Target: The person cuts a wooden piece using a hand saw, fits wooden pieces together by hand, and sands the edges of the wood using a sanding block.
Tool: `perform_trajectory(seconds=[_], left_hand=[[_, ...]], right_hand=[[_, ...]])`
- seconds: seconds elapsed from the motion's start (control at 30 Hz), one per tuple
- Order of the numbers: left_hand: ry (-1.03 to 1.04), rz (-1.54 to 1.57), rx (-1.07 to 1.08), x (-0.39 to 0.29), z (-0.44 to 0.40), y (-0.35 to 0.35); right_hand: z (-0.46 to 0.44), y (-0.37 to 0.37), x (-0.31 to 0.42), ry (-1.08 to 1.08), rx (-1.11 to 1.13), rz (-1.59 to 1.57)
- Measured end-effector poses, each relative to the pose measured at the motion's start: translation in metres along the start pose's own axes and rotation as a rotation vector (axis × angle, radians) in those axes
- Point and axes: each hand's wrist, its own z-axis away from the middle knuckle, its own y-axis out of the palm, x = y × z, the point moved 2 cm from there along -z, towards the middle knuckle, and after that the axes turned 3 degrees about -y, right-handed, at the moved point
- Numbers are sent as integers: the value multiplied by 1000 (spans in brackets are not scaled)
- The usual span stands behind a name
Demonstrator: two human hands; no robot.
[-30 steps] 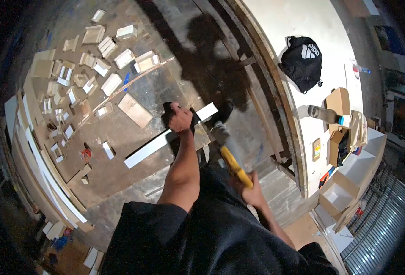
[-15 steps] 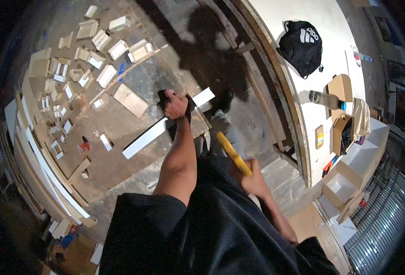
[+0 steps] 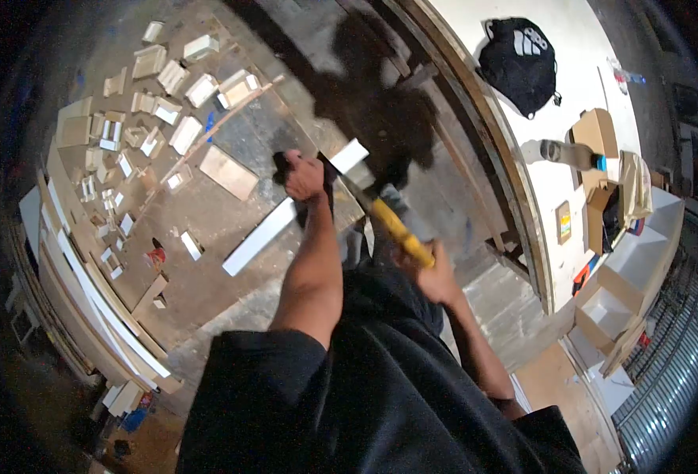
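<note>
Near the middle of the frame, the left hand (image 3: 305, 178) is pressing down on a long white strip (image 3: 262, 235), which is lying slantwise across the brown desk (image 3: 187, 292), its upper right end sticking out past the edge. The fingers are bending over the strip, though I cannot tell how tightly that grip is closing.

Right of centre, the right hand (image 3: 432, 273) is keeping a closed grip around the lower end of a yellow-handled tool (image 3: 400, 230); a thin greyish part is running from it toward the strip, too blurred to make out fully.

In the upper left of the frame, many small wooden pieces (image 3: 173, 77) are sitting scattered over the brown desk, and a flat board (image 3: 229, 173) is lying between them and the left hand. At the left edge, long boards (image 3: 94, 288) are lying side by side.

In the upper right, a black bag (image 3: 519, 67) is resting on the white desk (image 3: 556, 183), with a bottle (image 3: 571, 154) lying below it, beside an open cardboard box (image 3: 595, 130).
</note>
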Motion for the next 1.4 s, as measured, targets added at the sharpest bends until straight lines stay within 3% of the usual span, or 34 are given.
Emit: perform_trajectory(seconds=[0.07,0.1,0.13,0.23,0.33,0.4,0.47,0.53,0.6,0.63,0.67,0.8,0.93,1.0,1.03,1.07,1.2,1.27,1.33,1.4], left_hand=[[-245,-129,251,-12,2,-5],[-242,-158,296,-8,4,-1],[-198,-68,226,-1,8,6],[-179,-60,193,-3,3,1],[-106,-47,203,0,15,2],[-193,-109,319,1,4,6],[-193,-73,324,-6,3,5],[-136,-1,208,-4,4,-2],[-184,14,264,-9,2,-9],[-201,-5,348,-7,-1,-1],[-223,-33,437,-2,1,4],[-101,45,291,1,12,10],[-111,22,277,-2,11,7],[-86,18,281,-2,8,6],[-110,29,236,-3,11,1],[-133,42,175,-6,5,0],[-170,19,286,-2,9,9],[-132,17,214,-8,6,-2],[-120,4,206,-4,10,6],[-104,-9,196,-3,9,9]], right_hand=[[15,-18,37,89,78,65],[26,-2,30,-85,33,-6],[33,3,24,-110,105,54],[35,-4,23,-47,-23,-33],[5,12,4,-159,90,-103],[-3,20,25,-237,16,-2],[6,2,-11,-182,-111,57],[37,-27,24,-53,242,-18],[18,-5,-9,11,222,-132],[-9,17,-36,-57,104,-73],[-15,18,-20,-81,81,-22],[-3,9,-7,2,92,-8],[26,-5,15,34,106,-114],[-9,27,-19,-56,-77,-100],[-7,15,23,14,36,22],[-11,15,22,5,37,25],[26,-10,47,31,154,-15],[41,-13,52,62,204,-10],[32,-6,29,-71,-58,-56],[1,4,22,-36,-5,-11]])
